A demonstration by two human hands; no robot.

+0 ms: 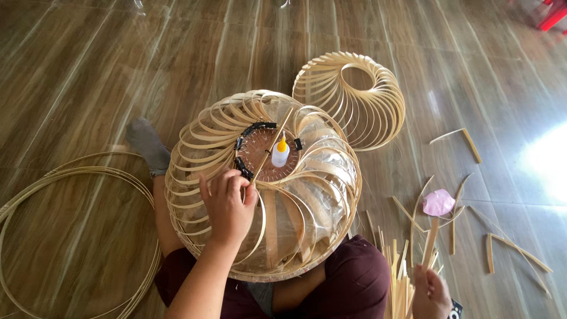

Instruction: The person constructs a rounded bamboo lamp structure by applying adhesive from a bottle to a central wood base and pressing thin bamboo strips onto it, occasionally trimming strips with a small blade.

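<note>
The half-woven bamboo lampshade (266, 189) rests on your lap as you sit on the wooden floor (82, 71), and everything else lies around it. Your left hand (227, 204) lies on its near-left slope, fingers (236, 180) curled and pinching a thin bamboo stick (273, 147) that slants up across the shade's central opening. Around that opening's rim sit several black binder clips (251, 128), and inside it a small glue bottle (280, 153) with a yellow cap stands upright on the reddish disc (260, 155), just beside the stick. Your right hand (430, 292) is off to the right of the shade, low near the frame's bottom edge, fingers closed around a flat bamboo strip (430, 242) that points upward. Beneath that hand lies a bundle of bamboo strips (398, 277), close beside your knee. Behind the shade, touching or nearly touching its far-right edge, stands a finished spiral bamboo lampshade (354, 97). To the right of the shade, a pink scrap (438, 202) lies among loose bamboo offcuts (472, 145) scattered on the floor. To the shade's left, thin bamboo hoops (71, 177) lie flat, and your grey-socked foot (147, 145) shows just beside the shade's left rim.
</note>
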